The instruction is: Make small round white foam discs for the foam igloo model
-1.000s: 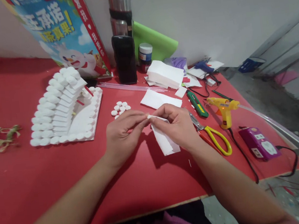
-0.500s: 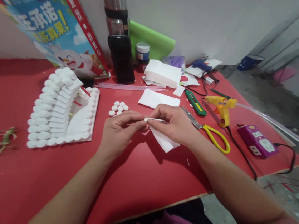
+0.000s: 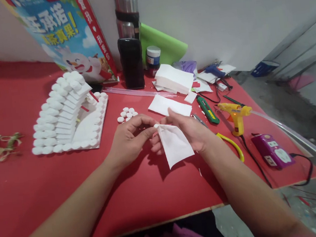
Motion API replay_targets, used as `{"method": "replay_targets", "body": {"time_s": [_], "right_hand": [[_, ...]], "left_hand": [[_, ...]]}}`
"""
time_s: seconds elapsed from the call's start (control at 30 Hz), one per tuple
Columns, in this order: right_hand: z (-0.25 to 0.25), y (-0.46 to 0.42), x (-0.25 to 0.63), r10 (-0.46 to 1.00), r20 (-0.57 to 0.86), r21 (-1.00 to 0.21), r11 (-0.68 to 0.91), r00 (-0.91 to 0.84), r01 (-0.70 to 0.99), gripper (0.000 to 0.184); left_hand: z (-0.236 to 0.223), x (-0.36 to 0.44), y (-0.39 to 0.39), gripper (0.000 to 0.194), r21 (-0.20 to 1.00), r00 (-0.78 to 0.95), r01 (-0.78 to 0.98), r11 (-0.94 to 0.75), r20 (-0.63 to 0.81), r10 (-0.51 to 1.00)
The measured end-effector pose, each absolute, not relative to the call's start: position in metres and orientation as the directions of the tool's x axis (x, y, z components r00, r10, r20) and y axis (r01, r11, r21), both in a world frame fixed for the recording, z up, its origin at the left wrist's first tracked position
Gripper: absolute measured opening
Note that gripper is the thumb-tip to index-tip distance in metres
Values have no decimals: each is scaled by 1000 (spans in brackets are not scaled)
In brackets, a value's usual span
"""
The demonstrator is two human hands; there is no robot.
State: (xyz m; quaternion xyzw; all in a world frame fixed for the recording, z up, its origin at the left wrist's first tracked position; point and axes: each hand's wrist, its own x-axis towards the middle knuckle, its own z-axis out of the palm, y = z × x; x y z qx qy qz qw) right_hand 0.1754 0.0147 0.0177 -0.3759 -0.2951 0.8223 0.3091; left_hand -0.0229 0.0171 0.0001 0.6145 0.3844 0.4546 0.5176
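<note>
Over a flat red desk (image 3: 156,202) against a pale grey wall (image 3: 215,17), the left hand (image 3: 128,139) pinched a thin white sheet (image 3: 177,143) at its gathered corner; the right hand (image 3: 192,128), fingers loosely spread, reached behind it.

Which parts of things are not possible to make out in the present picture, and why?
All in the head view:
- Scissors: middle hidden by the right hand.
- Held sheet: pinched tip partly covered by fingers of the left hand.
- Printed panel: top cut off by the upper edge.
- Jar: label print too small to read.
</note>
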Motion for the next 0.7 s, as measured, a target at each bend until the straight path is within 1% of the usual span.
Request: {"method": "replay_targets", "body": {"time_s": [0.03,0.07,0.1,0.2,0.3,0.4,0.43,0.57,0.63,0.7], "right_hand": [[17,16,175,655,-453,-643,-710,-605,-287,51],[15,17,174,610,-453,-598,-749,-650,-286,52],[15,16,172,598,-447,-577,-761,-665,-296,52],[13,14,170,644,-416,-582,-731,-643,-356,45],[15,11,171,662,-367,-591,-708,-653,-386,35],[18,10,174,705,-314,-635,-653,-635,-411,19],[19,9,175,723,-305,-660,-630,-619,-410,18],[22,9,178,770,-310,-763,-551,-558,-337,32],[22,9,177,794,-312,-814,-506,-522,-284,36],[20,8,175,833,-306,-871,-440,-461,-217,38]], "left_hand": [[1,-23,17,6,983,284,15,-182,171,943],[2,-23,17,5,980,280,28,-195,180,943],[2,-23,17,6,978,281,36,-207,189,941],[2,-23,18,8,973,297,41,-225,204,933],[-1,-23,20,10,975,284,26,-219,203,937],[-2,-23,20,12,986,277,-29,-165,167,946],[-2,-23,20,13,989,281,-49,-139,147,948],[-1,-20,18,17,993,277,-91,-74,96,956],[-1,-19,17,17,993,269,-105,-61,88,959],[-3,-19,17,18,992,260,-127,-17,50,964]]}}
